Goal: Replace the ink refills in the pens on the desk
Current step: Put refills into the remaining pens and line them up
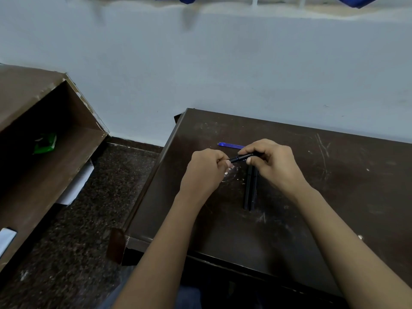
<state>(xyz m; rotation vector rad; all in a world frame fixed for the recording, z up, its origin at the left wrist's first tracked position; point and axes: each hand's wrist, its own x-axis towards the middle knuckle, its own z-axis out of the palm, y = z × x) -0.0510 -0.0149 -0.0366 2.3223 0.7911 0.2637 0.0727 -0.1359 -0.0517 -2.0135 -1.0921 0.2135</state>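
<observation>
A black pen [242,157] is held level above the dark brown desk [334,197], between both hands. My left hand [206,170] pinches its left tip end. My right hand [275,162] grips the barrel, with fingers curled over it and the thumb beneath. Two more black pens [250,190] lie side by side on the desk just below my right hand, pointing toward me. A few blue ink refills [229,145] lie together on the desk beyond my hands; their right ends are hidden behind my right fingers.
The desk stands against a pale wall [223,63], with its left edge near my left hand. To the left is dark speckled floor [89,219] and a brown open cabinet [55,141] holding a green packet [44,143].
</observation>
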